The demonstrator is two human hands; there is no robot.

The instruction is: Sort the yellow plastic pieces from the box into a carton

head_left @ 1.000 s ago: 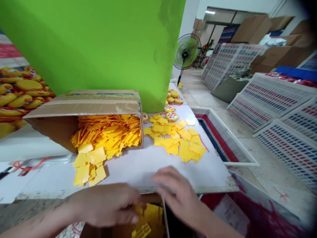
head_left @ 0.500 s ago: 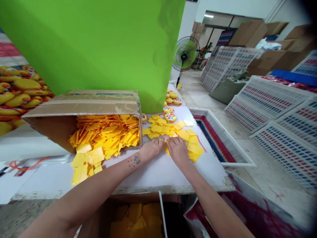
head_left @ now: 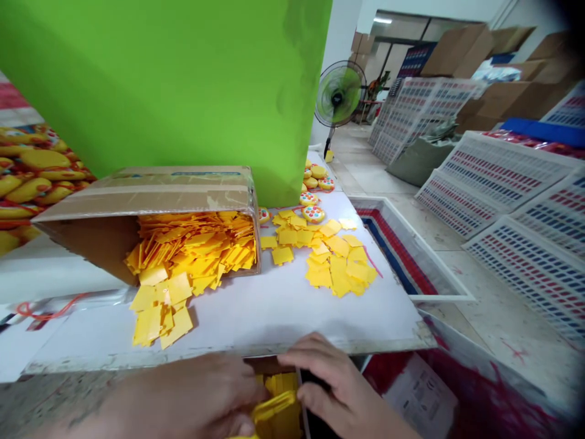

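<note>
My left hand, smeared by motion, is over a cardboard box below the table edge. Its fingers and thumb are closed around a small stack of yellow plastic squares. To the right of it, above the box's rim, my right hand is open, with its thumb apart from the fingers and nothing visible in it. More yellow squares lie inside the lower box. On the white table, loose yellow squares are spread out at the right. A cardboard box on its side spills many yellow squares onto the tabletop.
A green panel rises behind the box. Yellow toys with coloured dots lie at the table's far end. White crates, a floor tray and a fan stand to the right. A bag with red contents is under the table's right side.
Both hands have moved back from the yellow squares on the table toward the box below its edge. The left now holds a stack of squares, and the right has opened.
</note>
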